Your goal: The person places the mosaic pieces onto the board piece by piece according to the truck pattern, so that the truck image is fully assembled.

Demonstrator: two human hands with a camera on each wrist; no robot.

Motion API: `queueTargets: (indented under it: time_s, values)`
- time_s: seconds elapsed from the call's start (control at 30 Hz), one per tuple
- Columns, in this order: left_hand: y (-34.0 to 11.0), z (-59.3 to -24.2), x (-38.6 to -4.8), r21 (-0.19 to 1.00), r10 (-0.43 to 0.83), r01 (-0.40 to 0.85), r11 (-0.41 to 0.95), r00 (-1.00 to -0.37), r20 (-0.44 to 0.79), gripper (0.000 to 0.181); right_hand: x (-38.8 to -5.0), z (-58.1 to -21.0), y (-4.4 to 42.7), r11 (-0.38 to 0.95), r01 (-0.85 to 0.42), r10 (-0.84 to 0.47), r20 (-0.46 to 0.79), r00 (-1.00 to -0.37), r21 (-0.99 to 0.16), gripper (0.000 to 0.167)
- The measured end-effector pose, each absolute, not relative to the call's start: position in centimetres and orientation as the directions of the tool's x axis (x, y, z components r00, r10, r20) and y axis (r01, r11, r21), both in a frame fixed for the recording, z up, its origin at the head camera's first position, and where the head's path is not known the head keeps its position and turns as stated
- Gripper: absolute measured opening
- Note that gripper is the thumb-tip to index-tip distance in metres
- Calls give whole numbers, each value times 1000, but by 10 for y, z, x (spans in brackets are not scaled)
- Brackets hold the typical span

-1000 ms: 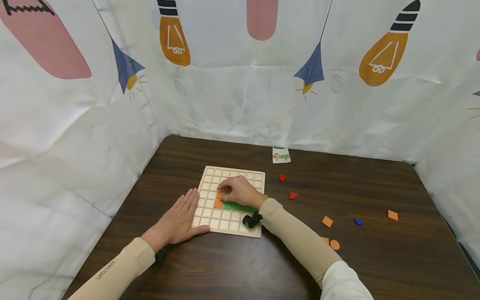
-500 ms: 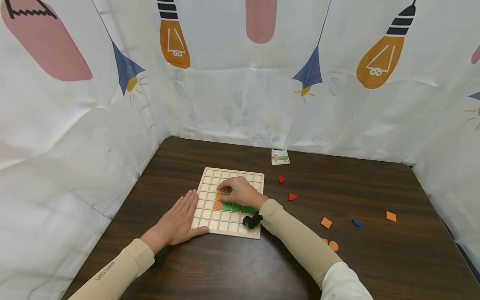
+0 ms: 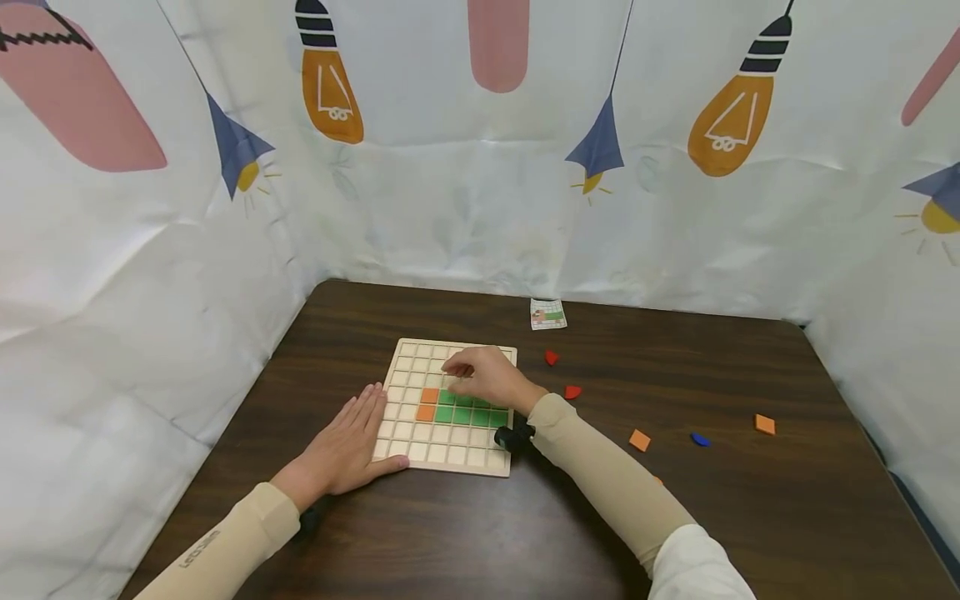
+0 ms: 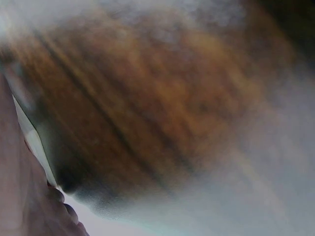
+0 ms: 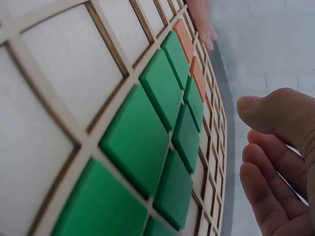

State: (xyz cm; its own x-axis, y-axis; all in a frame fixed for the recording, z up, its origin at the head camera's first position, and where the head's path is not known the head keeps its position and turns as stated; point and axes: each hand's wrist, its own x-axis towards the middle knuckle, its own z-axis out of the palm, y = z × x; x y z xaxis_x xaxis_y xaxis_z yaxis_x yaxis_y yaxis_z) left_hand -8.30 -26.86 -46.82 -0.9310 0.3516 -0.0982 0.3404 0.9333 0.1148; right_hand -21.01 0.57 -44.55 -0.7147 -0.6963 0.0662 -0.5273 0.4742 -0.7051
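My left hand point(image 3: 337, 450) lies flat with straight fingers along the left edge of the wooden grid board point(image 3: 437, 454), its thumb at the near edge. My right hand point(image 3: 491, 379) hovers over the board, fingers loosely bent. In the right wrist view, thumb and fingers of that hand point(image 5: 283, 118) stand apart with nothing between them. Two orange squares point(image 3: 425, 412) sit one behind the other in the grid, and two rows of green squares point(image 3: 480, 417) run rightward from them, the far row partly covered by the right hand. The left wrist view is blurred, the hand point(image 4: 19, 196) at its left.
A small patterned card point(image 3: 548, 315) lies at the table's far edge. Right of the board are two red pieces point(image 3: 573, 392), an orange square point(image 3: 640, 440), a blue piece point(image 3: 700, 439) and another orange square point(image 3: 765, 424). A printed white cloth point(image 3: 480, 208) hangs behind the table point(image 3: 480, 533).
My right hand has lifted off the orange square and moved slightly right, uncovering both orange squares and more green ones. The left hand stays at the board's edge. The head view has shifted a little.
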Motion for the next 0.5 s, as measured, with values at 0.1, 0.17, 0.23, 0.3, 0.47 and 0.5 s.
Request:
queueTargets:
  time_s: [0.1, 0.17, 0.23, 0.3, 0.47, 0.5]
  values:
    - [-267, -467, -84, 117, 355, 343, 932, -930, -98, 111, -211, -444, 15, 474, -526, -681, 86, -728, -706, 35]
    - [-267, -466, -84, 119, 358, 346, 931, -929, -99, 111, -212, -443, 22, 478, -527, -670, 96, -736, -702, 35]
    - [-266, -466, -84, 119, 361, 349, 929, -927, -97, 111, -213, -441, 30, 492, -532, -658, 105, -745, -689, 35]
    - [-267, -465, -83, 121, 365, 353, 928, -926, -94, 110, -214, -440, 37, 505, -540, -648, 117, -752, -673, 35]
    - [-268, -464, -83, 121, 372, 361, 925, -924, -89, 109, -216, -438, 58, 527, -544, -620, 142, -771, -653, 35]
    - [-268, -465, -83, 119, 373, 362, 925, -924, -89, 109, -217, -438, 63, 532, -542, -614, 145, -776, -650, 35]
